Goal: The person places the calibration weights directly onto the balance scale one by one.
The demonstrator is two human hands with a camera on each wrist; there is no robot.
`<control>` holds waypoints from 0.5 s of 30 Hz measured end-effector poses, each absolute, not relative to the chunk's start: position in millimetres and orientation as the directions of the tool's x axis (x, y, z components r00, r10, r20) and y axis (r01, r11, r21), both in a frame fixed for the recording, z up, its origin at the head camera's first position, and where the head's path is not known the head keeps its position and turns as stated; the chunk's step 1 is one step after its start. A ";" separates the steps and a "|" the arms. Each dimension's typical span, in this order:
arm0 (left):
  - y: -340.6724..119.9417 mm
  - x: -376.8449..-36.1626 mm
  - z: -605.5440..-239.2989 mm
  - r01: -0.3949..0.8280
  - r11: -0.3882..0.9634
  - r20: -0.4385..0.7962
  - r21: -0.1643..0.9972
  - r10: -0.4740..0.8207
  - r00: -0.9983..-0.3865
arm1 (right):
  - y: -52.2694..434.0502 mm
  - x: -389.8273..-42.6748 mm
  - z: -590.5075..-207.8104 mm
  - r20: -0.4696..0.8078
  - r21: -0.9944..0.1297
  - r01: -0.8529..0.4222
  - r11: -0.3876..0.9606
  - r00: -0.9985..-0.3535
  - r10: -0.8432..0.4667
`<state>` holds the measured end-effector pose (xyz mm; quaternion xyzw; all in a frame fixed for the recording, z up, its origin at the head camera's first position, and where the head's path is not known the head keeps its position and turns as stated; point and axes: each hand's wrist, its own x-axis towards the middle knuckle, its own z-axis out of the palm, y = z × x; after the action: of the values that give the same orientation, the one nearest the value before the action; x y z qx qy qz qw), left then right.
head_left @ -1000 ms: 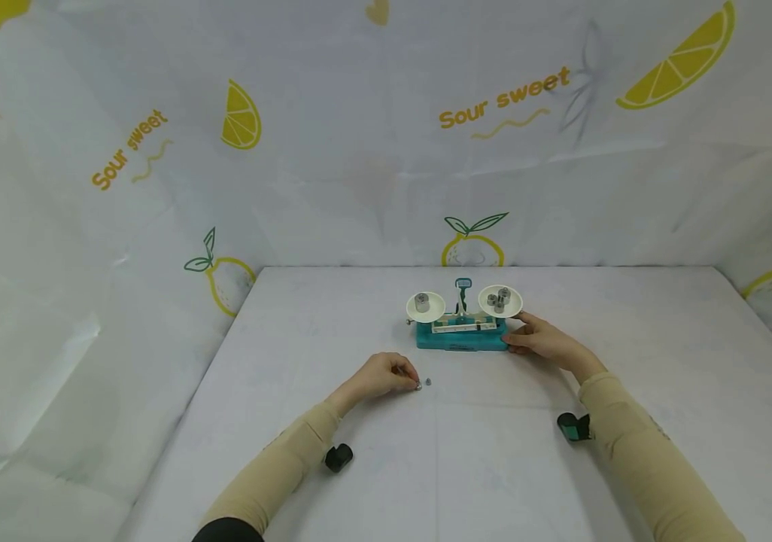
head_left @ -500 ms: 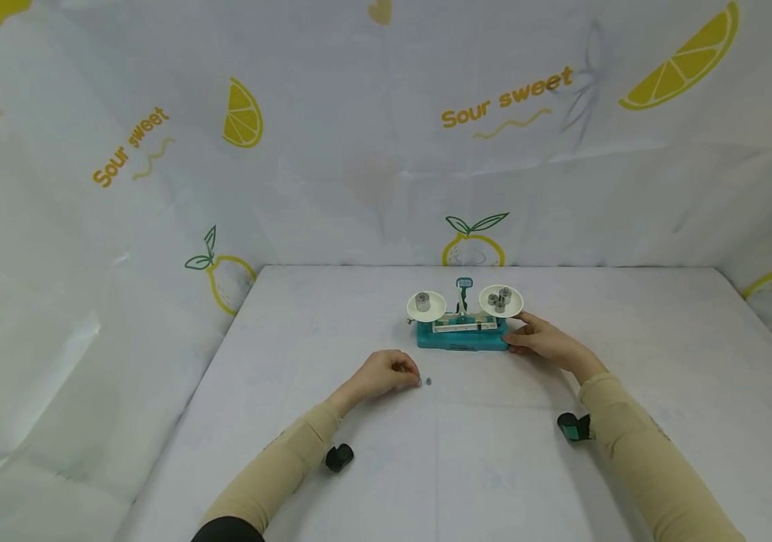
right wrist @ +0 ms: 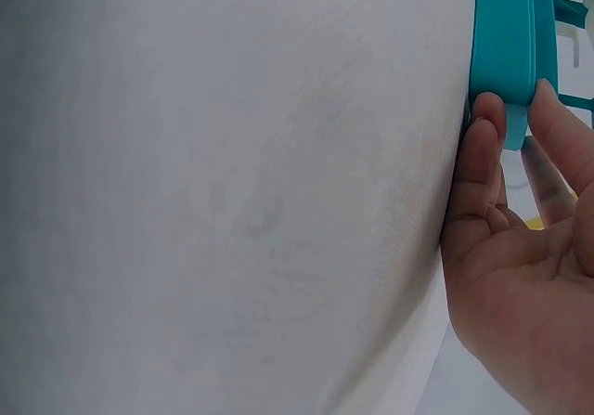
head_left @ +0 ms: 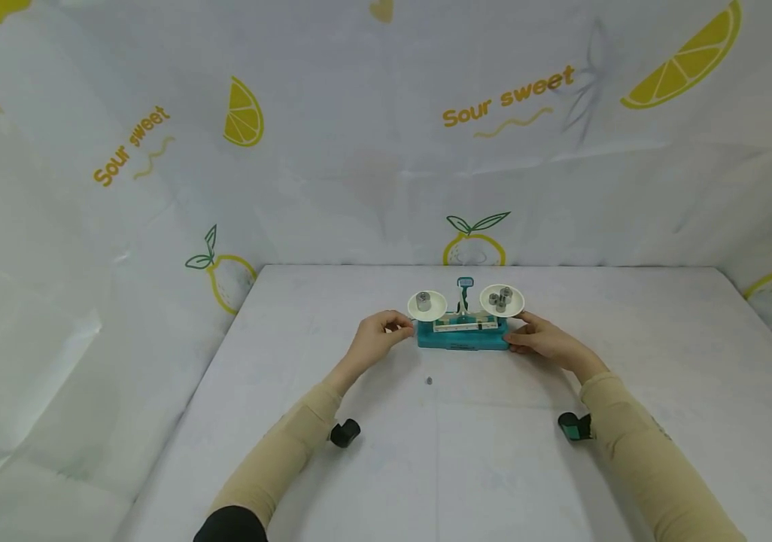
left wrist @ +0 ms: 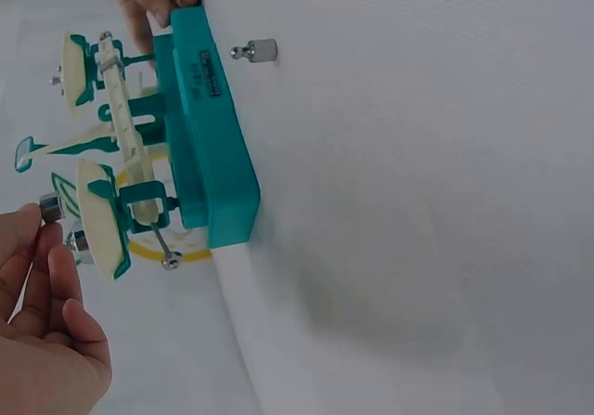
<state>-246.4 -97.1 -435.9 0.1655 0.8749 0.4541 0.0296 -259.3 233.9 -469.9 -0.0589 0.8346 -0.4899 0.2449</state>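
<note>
I have my left hand (head_left: 378,336) up at the left end of the teal balance scale (head_left: 462,336), its fingertips pinching a small metal weight (left wrist: 50,210) just beside the left pan (head_left: 427,305); the left wrist view shows the weight held between thumb and fingers, close to the pan's rim but apart from it. One larger cylinder weight (head_left: 423,301) sits in that pan. My right hand (head_left: 542,339) rests against the right end of the scale's base, fingers nearly straight and pressing the teal edge, thumb over its top, as the right wrist view shows. The right pan (head_left: 503,299) carries a cluster of three weights (head_left: 499,299). The scale stands near the middle of the white table (head_left: 630,361), towards the back. A tiny loose weight (head_left: 429,381) lies on the table in front of the scale, well clear of both my hands.
</note>
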 end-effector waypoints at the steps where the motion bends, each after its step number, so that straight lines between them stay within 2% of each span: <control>1: -94.9 -248.0 -433.3 0.271 0.536 0.111 0.799 0.312 -0.944 | 234.1 -259.4 -470.1 -0.351 -0.846 0.140 0.514 -0.873 -0.339; 7: -81.8 -258.0 -421.2 0.286 0.521 0.157 0.804 0.278 -0.948 | 234.8 -259.1 -469.9 -0.346 -0.843 0.132 0.521 -0.876 -0.337; 15: -70.7 -268.7 -420.5 0.241 0.533 0.145 0.811 0.215 -0.966 | 234.9 -259.3 -470.7 -0.345 -0.850 0.135 0.509 -0.873 -0.344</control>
<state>-268.7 -70.7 -420.5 0.1302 0.8753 0.4655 -0.0138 -259.3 234.9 -470.7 -0.0628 0.8338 -0.4913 0.2436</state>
